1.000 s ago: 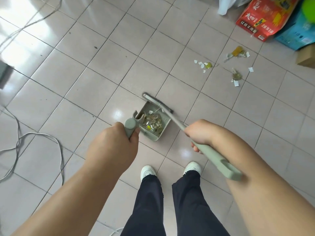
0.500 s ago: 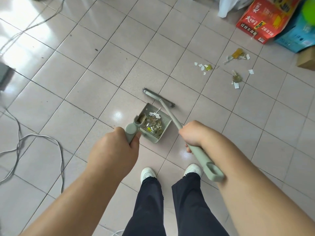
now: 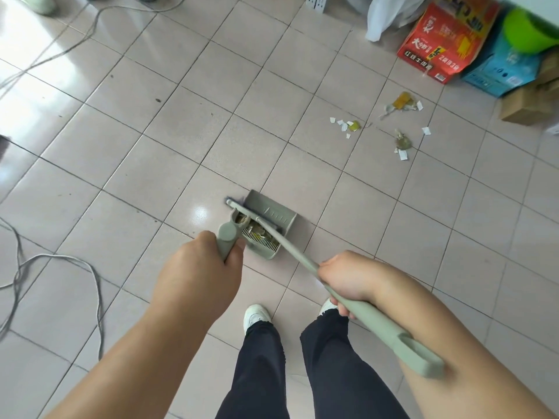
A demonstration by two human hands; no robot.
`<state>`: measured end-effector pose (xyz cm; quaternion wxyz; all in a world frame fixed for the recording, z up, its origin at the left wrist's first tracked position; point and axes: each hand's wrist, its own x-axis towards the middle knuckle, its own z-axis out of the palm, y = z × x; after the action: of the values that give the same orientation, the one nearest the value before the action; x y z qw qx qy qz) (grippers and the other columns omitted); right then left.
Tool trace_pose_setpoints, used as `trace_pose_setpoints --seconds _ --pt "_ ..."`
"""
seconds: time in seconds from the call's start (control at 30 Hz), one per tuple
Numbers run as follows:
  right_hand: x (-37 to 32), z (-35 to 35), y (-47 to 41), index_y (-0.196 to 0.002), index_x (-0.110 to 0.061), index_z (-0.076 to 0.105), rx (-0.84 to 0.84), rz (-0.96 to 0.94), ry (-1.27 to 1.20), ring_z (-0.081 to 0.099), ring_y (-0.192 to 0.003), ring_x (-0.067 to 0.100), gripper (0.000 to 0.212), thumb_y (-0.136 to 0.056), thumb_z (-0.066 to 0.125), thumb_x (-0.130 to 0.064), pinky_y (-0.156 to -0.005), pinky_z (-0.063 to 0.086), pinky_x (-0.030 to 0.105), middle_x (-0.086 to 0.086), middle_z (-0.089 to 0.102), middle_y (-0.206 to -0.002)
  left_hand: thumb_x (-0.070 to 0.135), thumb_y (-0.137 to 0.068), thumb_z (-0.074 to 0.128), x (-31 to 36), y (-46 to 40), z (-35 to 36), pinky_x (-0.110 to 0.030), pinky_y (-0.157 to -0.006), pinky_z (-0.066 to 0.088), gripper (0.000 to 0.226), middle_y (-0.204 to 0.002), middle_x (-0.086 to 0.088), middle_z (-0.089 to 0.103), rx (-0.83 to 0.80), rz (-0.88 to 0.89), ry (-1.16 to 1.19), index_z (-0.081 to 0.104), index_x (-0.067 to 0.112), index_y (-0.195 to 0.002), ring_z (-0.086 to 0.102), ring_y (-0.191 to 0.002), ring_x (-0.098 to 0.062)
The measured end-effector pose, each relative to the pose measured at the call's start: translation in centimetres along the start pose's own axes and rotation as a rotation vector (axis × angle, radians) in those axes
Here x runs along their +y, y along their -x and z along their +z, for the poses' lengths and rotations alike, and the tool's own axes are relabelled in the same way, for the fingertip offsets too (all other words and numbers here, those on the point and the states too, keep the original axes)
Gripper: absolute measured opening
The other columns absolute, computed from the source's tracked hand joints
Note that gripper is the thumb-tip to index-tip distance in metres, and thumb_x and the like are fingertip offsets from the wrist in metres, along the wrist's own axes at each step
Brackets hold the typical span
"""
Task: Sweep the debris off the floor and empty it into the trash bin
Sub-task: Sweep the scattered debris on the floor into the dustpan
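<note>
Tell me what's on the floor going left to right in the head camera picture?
Grey cable → left hand → dustpan → right hand → small paper scraps → red box → blue box.

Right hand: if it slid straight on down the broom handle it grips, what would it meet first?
Probably the dustpan: from the right hand the broom handle runs into it, over the collected debris. Depth is unclear.
</note>
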<state>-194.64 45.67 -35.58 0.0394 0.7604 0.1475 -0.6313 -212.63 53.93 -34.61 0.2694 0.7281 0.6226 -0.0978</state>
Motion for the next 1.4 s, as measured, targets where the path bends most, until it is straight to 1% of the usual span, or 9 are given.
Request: trace_pose_setpoints --seconds 0.2,0.43,0.57,0.8,0.97,1.13,1.2,1.3,1.4 --pt "0.4 -2.5 0.3 -0.116 -0.008 0.057 0.027 -0.021 -0.063 0.048 -0.031 0.014 0.033 -0.093 0.036 -0.019 -0.043 0.043 0.019 0.008 0.055 -0.061 0.05 -0.092 0.039 3.6 -1.0 -0.5 -0.028 -0.045 0.028 0.042 -0.063 -0.003 0.053 0.025 0.059 0.006 0.042 0.014 -0.07 0.046 -0.054 -0.019" --pt "1.3 -10.4 -0.9 -0.103 -0.002 0.059 0.06 -0.007 -0.139 0.048 -0.036 0.017 0.028 -0.092 0.037 -0.016 -0.043 0.04 0.018 0.009 0.054 -0.063 0.05 -0.091 0.04 11.4 -5.1 -0.3 -0.027 -0.045 0.031 0.042 -0.068 -0.005 0.056 0.043 0.114 -0.016 0.047 0.012 -0.075 0.051 -0.058 -0.024" --pt "1.8 -16.6 -2.5 -0.109 -0.002 0.06 0.065 -0.011 -0.158 0.052 -0.051 0.024 0.033 -0.092 0.037 -0.019 -0.055 0.043 0.028 0.012 0.058 -0.064 0.051 -0.091 0.041 17.5 -8.6 0.3 -0.026 -0.045 0.032 0.042 -0.066 -0.005 0.056 0.053 0.131 -0.037 0.045 0.013 -0.072 0.051 -0.057 -0.022" --pt "0.9 -26.4 -4.3 -0.105 -0.006 0.059 0.105 -0.021 -0.164 0.055 -0.059 0.026 0.027 -0.093 0.038 -0.02 -0.062 0.045 0.032 0.01 0.059 -0.064 0.048 -0.092 0.043 26.6 -14.6 -0.2 -0.026 -0.045 0.031 0.042 -0.065 -0.005 0.055 0.071 0.158 -0.02 0.046 0.012 -0.071 0.05 -0.056 -0.02" --pt "-0.8 -30.9 -5.6 -0.099 -0.006 0.058 0.135 -0.019 -0.237 0.051 -0.044 0.021 0.024 -0.093 0.038 -0.018 -0.05 0.042 0.023 0.01 0.056 -0.06 0.047 -0.092 0.043 30.8 -18.3 -0.8 -0.027 -0.046 0.032 0.041 -0.066 -0.005 0.055 0.072 0.19 -0.021 0.049 0.01 -0.076 0.051 -0.058 -0.024" --pt "-3.7 -34.3 -6.7 -0.102 0.0 0.062 0.146 -0.019 -0.196 0.058 -0.063 0.03 0.032 -0.091 0.038 -0.017 -0.062 0.047 0.033 0.013 0.062 -0.066 0.047 -0.093 0.041 33.7 -22.5 -1.4 -0.031 -0.052 0.037 0.042 -0.066 -0.005 0.056 0.057 0.252 -0.078 0.052 0.009 -0.08 0.054 -0.064 -0.03" --pt "-5.1 -35.5 -6.8 -0.1 -0.001 0.06 0.151 -0.003 -0.224 0.057 -0.061 0.03 0.029 -0.091 0.038 -0.017 -0.06 0.046 0.032 0.013 0.061 -0.064 0.048 -0.093 0.04 34.5 -24.4 -1.7 -0.031 -0.052 0.037 0.043 -0.066 -0.005 0.056 0.038 0.276 -0.111 0.053 0.008 -0.083 0.053 -0.064 -0.03" --pt "-6.9 -37.0 -6.9 -0.089 -0.006 0.055 0.169 0.015 -0.287 0.054 -0.044 0.022 0.021 -0.094 0.041 -0.02 -0.049 0.043 0.022 0.011 0.058 -0.063 0.048 -0.093 0.039 35.3 -26.8 -2.7 -0.03 -0.052 0.036 0.043 -0.066 -0.005 0.056 0.014 0.296 -0.133 0.052 0.009 -0.083 0.053 -0.063 -0.029" --pt "-7.9 -38.6 -7.0 -0.091 -0.007 0.054 0.211 0.012 -0.324 0.051 -0.033 0.016 0.019 -0.094 0.041 -0.019 -0.042 0.041 0.017 0.009 0.057 -0.06 0.048 -0.093 0.039 35.9 -28.7 -3.6 -0.03 -0.051 0.034 0.043 -0.066 -0.004 0.056 0.005 0.331 -0.14 0.052 0.009 -0.083 0.052 -0.062 -0.028"
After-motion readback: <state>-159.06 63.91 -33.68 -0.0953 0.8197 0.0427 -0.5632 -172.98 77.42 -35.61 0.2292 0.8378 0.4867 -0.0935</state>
